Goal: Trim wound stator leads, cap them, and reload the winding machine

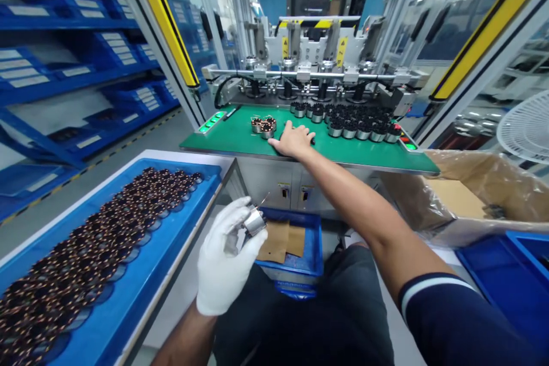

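Observation:
My left hand [227, 257], in a white glove, is closed around a small silver motor part with thin wires [255, 221], held above my lap. My bare right hand [294, 140] reaches forward and rests on the green work mat [240, 134], fingers curled down; whether it holds anything is hidden. Just left of it stand three copper-wound stators [263, 126]. To its right is a dense group of black-topped metal parts [351, 120]. A blue tray [141, 274] at my left is full of copper-wound coils [86, 246].
Behind the mat stands a machine with a row of spindles [309, 77] between yellow light-curtain posts. A small blue bin with brown paper [295, 243] sits below the bench. A plastic-lined cardboard box [467, 194], a blue crate and a white fan are at right; blue shelving at left.

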`<state>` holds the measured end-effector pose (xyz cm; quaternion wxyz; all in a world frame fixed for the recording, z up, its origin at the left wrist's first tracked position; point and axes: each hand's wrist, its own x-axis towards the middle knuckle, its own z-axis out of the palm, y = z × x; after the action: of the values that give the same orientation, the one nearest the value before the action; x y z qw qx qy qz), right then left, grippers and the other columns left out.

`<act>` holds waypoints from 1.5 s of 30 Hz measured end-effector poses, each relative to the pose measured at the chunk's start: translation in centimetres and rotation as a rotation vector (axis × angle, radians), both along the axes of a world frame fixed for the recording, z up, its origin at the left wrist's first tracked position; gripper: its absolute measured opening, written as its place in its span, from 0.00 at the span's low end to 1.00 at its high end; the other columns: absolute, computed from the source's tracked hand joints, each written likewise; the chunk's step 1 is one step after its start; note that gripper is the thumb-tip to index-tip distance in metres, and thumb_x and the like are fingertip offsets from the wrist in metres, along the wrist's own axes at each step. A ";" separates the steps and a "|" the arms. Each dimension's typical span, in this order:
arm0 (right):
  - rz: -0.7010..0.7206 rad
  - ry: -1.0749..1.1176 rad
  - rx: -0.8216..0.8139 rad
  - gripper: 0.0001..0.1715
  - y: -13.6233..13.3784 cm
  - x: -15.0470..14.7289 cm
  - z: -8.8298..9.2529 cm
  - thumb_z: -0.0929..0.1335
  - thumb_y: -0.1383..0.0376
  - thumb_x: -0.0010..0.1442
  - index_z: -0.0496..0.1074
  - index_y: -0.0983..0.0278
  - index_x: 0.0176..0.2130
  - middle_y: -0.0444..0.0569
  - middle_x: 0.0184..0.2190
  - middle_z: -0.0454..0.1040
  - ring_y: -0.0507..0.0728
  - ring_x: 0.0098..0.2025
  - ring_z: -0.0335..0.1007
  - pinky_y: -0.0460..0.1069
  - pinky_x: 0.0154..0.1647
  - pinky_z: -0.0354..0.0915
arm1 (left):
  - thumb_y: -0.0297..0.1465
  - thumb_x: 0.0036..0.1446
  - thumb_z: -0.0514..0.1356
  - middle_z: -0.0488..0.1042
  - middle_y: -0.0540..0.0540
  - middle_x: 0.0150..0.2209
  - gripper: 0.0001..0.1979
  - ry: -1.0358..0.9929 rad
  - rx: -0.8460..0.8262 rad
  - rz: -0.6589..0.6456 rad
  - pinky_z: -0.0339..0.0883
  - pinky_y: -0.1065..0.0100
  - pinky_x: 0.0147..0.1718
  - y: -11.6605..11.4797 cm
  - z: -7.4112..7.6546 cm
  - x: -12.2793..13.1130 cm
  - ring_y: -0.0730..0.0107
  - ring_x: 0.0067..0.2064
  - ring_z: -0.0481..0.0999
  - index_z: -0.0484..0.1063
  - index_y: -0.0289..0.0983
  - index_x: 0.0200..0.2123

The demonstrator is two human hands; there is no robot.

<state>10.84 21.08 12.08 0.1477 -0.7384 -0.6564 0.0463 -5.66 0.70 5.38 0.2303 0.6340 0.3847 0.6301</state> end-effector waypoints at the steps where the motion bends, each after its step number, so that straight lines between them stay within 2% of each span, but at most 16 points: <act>1: 0.045 -0.021 -0.047 0.47 -0.3 1.0 0.3 0.65 0.45 0.63 0.54 0.76 0.65 0.78 0.61 0.60 0.78 0.63 0.58 0.71 0.59 0.54 | 0.26 0.52 0.69 0.76 0.42 0.53 0.18 -0.060 -0.071 -0.003 0.74 0.62 0.53 0.0 0.0 0.0 0.61 0.56 0.76 0.74 0.40 0.47; 4: 0.244 -0.065 -0.098 0.40 -1.8 5.0 1.5 0.67 0.50 0.64 0.58 0.71 0.64 0.70 0.58 0.68 0.71 0.60 0.64 0.63 0.60 0.59 | 0.31 0.51 0.70 0.78 0.40 0.52 0.21 -0.246 -0.283 -0.034 0.73 0.60 0.54 0.3 -0.3 -0.1 0.60 0.53 0.78 0.73 0.37 0.49; 7: 0.474 -0.199 -0.082 0.41 -4.5 9.2 1.5 0.71 0.57 0.59 0.59 0.70 0.64 0.65 0.56 0.70 0.68 0.57 0.67 0.58 0.59 0.62 | 0.32 0.50 0.71 0.79 0.41 0.50 0.22 -0.413 -0.420 -0.103 0.73 0.64 0.52 0.9 -0.6 0.2 0.63 0.51 0.79 0.73 0.36 0.49; 9: 0.573 -0.326 0.017 0.41 -7.1 11.2 0.3 0.71 0.65 0.55 0.59 0.73 0.64 0.67 0.54 0.69 0.69 0.55 0.68 0.60 0.57 0.65 | 0.33 0.50 0.71 0.79 0.42 0.50 0.22 -0.487 -0.459 -0.157 0.75 0.68 0.47 1.2 -0.6 0.7 0.64 0.49 0.80 0.73 0.37 0.49; 11: 0.611 -0.334 0.180 0.41 -10.5 12.3 -1.8 0.69 0.71 0.51 0.59 0.76 0.63 0.69 0.53 0.67 0.70 0.54 0.67 0.63 0.55 0.66 | 0.35 0.54 0.68 0.79 0.42 0.51 0.19 -0.497 -0.446 -0.205 0.76 0.70 0.43 1.0 -0.5 1.1 0.65 0.47 0.80 0.73 0.37 0.49; 14: 0.655 -0.015 0.353 0.43 -16.3 12.3 -5.9 0.66 0.73 0.50 0.55 0.72 0.64 0.64 0.52 0.66 0.66 0.52 0.67 0.60 0.51 0.70 | 0.33 0.58 0.66 0.79 0.45 0.51 0.13 -0.360 -0.354 -0.175 0.75 0.73 0.47 0.3 -0.1 1.7 0.68 0.49 0.80 0.76 0.39 0.47; 16: 0.673 0.255 0.314 0.42 -20.0 11.6 -8.3 0.65 0.74 0.51 0.56 0.66 0.64 0.57 0.47 0.69 0.60 0.46 0.70 0.55 0.47 0.72 | 0.29 0.57 0.66 0.80 0.48 0.50 0.12 -0.236 -0.258 -0.117 0.73 0.75 0.50 -0.3 0.1 2.1 0.70 0.52 0.79 0.77 0.41 0.45; 18: 0.706 0.512 0.215 0.43 -23.1 10.4 -10.0 0.65 0.75 0.52 0.56 0.62 0.65 0.52 0.42 0.71 0.56 0.41 0.71 0.51 0.42 0.72 | 0.24 0.56 0.66 0.80 0.51 0.50 0.14 -0.177 -0.153 -0.094 0.73 0.76 0.52 -0.7 0.2 2.5 0.72 0.53 0.79 0.78 0.43 0.45; 21: 0.744 0.836 0.127 0.42 -25.7 8.8 -10.9 0.66 0.75 0.53 0.56 0.60 0.65 0.49 0.39 0.72 0.53 0.38 0.72 0.48 0.41 0.71 | 0.20 0.54 0.65 0.79 0.52 0.52 0.18 -0.180 -0.063 -0.112 0.75 0.74 0.51 -0.9 0.2 3.1 0.71 0.54 0.78 0.77 0.45 0.46; 24: 0.778 0.992 0.141 0.41 -26.1 7.9 -10.3 0.67 0.75 0.53 0.59 0.59 0.64 0.50 0.41 0.73 0.54 0.40 0.73 0.50 0.44 0.71 | 0.18 0.54 0.65 0.78 0.51 0.53 0.20 -0.171 -0.051 -0.117 0.75 0.72 0.53 -0.7 0.1 3.5 0.69 0.56 0.77 0.77 0.44 0.47; 30: 0.891 1.041 0.120 0.49 -25.3 7.8 -9.0 0.64 0.77 0.47 0.58 0.60 0.67 0.53 0.45 0.73 0.57 0.43 0.72 0.53 0.45 0.71 | 0.17 0.53 0.65 0.79 0.49 0.52 0.20 -0.140 -0.026 -0.115 0.75 0.71 0.54 -0.8 0.2 3.7 0.69 0.55 0.77 0.76 0.44 0.46; 38: 0.886 1.054 0.134 0.48 -25.2 7.5 -9.4 0.64 0.78 0.47 0.61 0.63 0.66 0.49 0.37 0.70 0.53 0.36 0.68 0.48 0.36 0.68 | 0.16 0.53 0.65 0.79 0.49 0.52 0.21 -0.126 -0.031 -0.130 0.74 0.72 0.53 -1.2 0.3 3.6 0.70 0.56 0.76 0.76 0.44 0.46; 45: 0.848 1.047 0.144 0.46 -25.1 7.6 -10.1 0.65 0.78 0.47 0.64 0.63 0.65 0.47 0.34 0.71 0.51 0.33 0.66 0.46 0.34 0.65 | 0.17 0.53 0.65 0.78 0.51 0.52 0.20 -0.089 -0.061 -0.104 0.74 0.72 0.54 -1.2 0.0 3.6 0.71 0.56 0.76 0.76 0.45 0.45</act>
<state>18.43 -3.99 1.97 0.4640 -0.2855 -0.7328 0.4078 -2.07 -0.51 5.39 0.2989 0.6169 0.3598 0.6329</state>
